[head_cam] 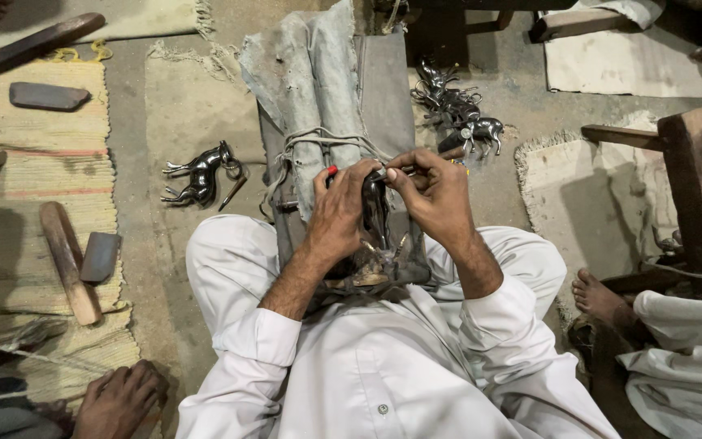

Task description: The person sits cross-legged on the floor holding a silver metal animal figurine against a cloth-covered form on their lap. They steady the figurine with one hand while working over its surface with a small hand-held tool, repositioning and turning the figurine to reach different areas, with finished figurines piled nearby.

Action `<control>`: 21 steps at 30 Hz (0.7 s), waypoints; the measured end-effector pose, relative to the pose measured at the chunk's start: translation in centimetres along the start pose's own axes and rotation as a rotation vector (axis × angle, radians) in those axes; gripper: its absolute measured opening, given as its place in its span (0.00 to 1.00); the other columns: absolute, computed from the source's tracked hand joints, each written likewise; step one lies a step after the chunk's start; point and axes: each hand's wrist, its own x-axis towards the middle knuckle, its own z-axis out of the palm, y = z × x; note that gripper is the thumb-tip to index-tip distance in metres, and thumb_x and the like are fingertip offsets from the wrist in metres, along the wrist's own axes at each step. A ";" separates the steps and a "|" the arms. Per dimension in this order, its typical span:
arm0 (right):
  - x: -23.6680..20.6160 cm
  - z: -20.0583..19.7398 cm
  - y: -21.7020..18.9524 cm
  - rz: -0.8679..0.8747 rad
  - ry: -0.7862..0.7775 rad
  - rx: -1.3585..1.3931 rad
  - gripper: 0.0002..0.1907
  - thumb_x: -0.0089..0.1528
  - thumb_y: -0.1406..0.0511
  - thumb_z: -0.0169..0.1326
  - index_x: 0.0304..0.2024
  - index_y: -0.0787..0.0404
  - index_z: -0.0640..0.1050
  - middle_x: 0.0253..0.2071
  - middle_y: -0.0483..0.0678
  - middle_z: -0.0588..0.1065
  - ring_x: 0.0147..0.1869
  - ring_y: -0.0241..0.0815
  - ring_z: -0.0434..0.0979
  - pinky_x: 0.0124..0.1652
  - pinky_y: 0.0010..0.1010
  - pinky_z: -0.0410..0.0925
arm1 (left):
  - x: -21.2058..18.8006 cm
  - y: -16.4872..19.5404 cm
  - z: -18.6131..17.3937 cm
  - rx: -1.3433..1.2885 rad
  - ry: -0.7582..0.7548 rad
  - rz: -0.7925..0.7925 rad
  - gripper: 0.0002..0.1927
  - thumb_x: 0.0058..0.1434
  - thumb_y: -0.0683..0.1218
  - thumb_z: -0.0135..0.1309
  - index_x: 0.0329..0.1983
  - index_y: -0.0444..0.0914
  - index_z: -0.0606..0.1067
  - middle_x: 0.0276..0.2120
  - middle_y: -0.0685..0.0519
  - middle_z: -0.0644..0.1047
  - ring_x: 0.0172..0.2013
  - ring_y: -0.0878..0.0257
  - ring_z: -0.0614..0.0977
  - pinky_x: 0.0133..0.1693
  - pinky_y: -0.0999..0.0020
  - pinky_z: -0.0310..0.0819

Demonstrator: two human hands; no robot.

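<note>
Two hands: both meet over the person's lap, above a grey cloth-wrapped block tied with cord.
Left hand [341,213]: clenched around the dark metal animal figurine [377,213] from the left; a tool with a red tip [332,171] shows at its fingertips.
Right hand [432,195]: fingers pinched on a thin metal tool at the top of the figurine — which end touches the metal cannot be told.
Figurine: dark, glossy, slim-legged, standing roughly upright between the two hands, its pale leg ends pointing down toward the lap.
Support: wrapped block [331,89], grey, worn, running away from the person between the knees; the figurine sits at its near end.
Containers: nothing in view holds other things.
Left of the block: one finished figurine [198,175], black and shiny, lying on its side on the bare floor, well apart from the hands.
Right of the block: cluster of similar figurines [457,110], some darker, one silvery — just beyond the right hand.
Woven mat [34,244]: carries a wooden mallet [67,262], a flat grey stone [48,96] and a long dark bar [38,42].
Other people: a hand [119,400] at lower left and a bare foot [599,297] at right, neither near the work.
Wooden bench [692,179]: at the right edge.
</note>
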 end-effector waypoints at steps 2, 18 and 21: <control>0.0 0.0 0.3 0.001 -0.003 0.007 0.05 0.67 0.72 0.59 0.44 0.71 0.79 0.36 0.47 0.81 0.41 0.29 0.82 0.39 0.18 0.75 | -0.1 0.0 -0.1 0.004 0.001 0.000 0.51 0.44 0.37 0.68 0.70 0.43 0.55 0.64 0.47 0.71 0.62 0.50 0.74 0.62 0.38 0.53; 3.8 -6.3 4.1 -0.156 -0.095 -0.038 0.05 0.63 0.76 0.60 0.41 0.68 0.81 0.38 0.46 0.81 0.40 0.27 0.79 0.37 0.19 0.73 | 6.0 -0.2 5.0 -0.020 0.008 -0.014 0.54 0.41 0.42 0.72 0.69 0.43 0.56 0.62 0.46 0.71 0.62 0.49 0.74 0.62 0.38 0.53; 4.4 -7.1 4.4 -0.220 -0.097 -0.084 0.06 0.62 0.77 0.60 0.41 0.67 0.82 0.38 0.47 0.82 0.40 0.31 0.81 0.38 0.22 0.74 | 6.8 -0.3 5.7 -0.016 0.009 -0.016 0.54 0.41 0.43 0.73 0.69 0.43 0.55 0.62 0.46 0.71 0.62 0.49 0.74 0.62 0.37 0.52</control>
